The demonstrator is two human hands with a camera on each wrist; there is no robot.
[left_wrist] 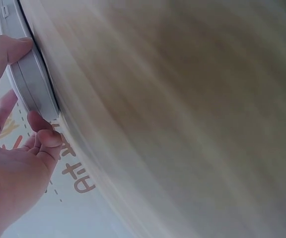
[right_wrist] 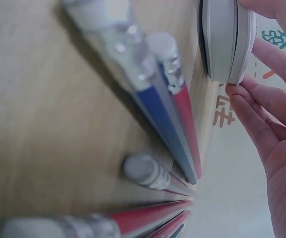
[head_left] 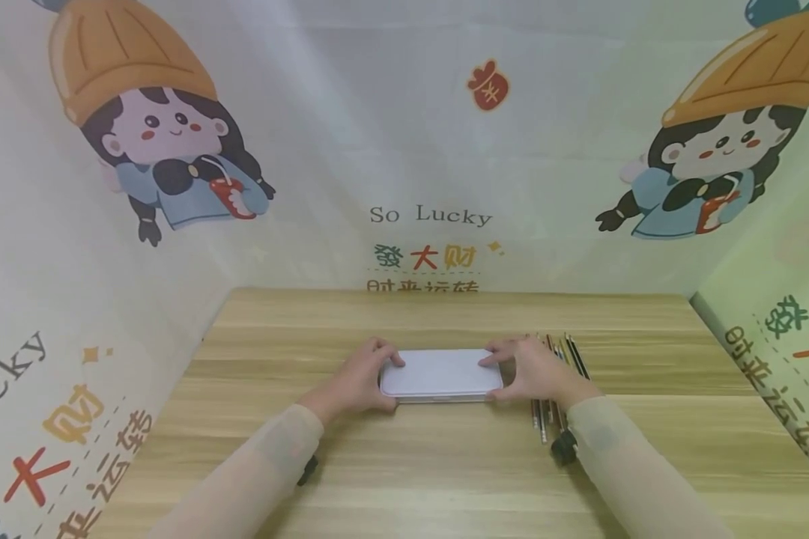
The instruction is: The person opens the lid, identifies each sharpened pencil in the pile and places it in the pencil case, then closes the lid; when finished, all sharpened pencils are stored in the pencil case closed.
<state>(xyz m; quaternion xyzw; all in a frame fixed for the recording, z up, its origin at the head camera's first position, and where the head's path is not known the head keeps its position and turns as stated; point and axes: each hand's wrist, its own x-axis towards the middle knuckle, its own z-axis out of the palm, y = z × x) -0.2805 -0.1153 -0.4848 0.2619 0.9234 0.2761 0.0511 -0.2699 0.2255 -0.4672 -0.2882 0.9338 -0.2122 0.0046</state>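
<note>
A white pencil case (head_left: 441, 374), flat with rounded corners and a lid seam along its side, lies on the wooden table in the head view. My left hand (head_left: 357, 380) grips its left end, thumb at the near side and a finger over the top. At the opposite end my right hand (head_left: 538, 372) holds it the same way, thumb near and fingers at the far corner. The left wrist view shows the left thumb (left_wrist: 20, 48) pressed on the case's side wall. Fingertips (right_wrist: 235, 94) touch the case's end in the right wrist view.
Several pencils (head_left: 573, 358) with white erasers lie loose on the table (head_left: 431, 471), partly hidden under the right hand and wrist. Up close, a blue pencil (right_wrist: 158, 111) and a red one (right_wrist: 186, 114) show. A printed cloth (head_left: 350, 135) hangs behind the table and along both sides.
</note>
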